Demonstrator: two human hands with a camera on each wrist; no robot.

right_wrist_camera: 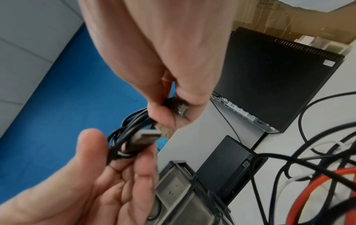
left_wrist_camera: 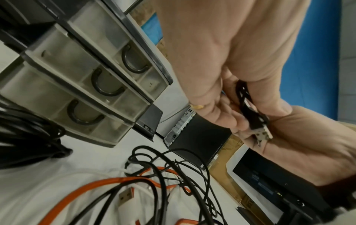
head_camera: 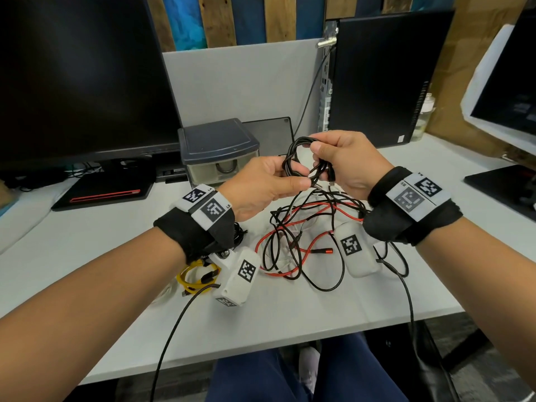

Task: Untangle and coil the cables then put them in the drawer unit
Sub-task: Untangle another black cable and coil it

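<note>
Both hands grip one coiled black cable [head_camera: 301, 161] above the table [head_camera: 290, 320]: left hand [head_camera: 261, 187] low, right hand [head_camera: 348, 161] high. Drawer unit [head_camera: 219, 149] behind.

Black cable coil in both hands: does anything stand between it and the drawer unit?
Nothing visible blocks the way from the black cable coil to the drawer unit just behind the left hand. But its drawers look closed.
</note>
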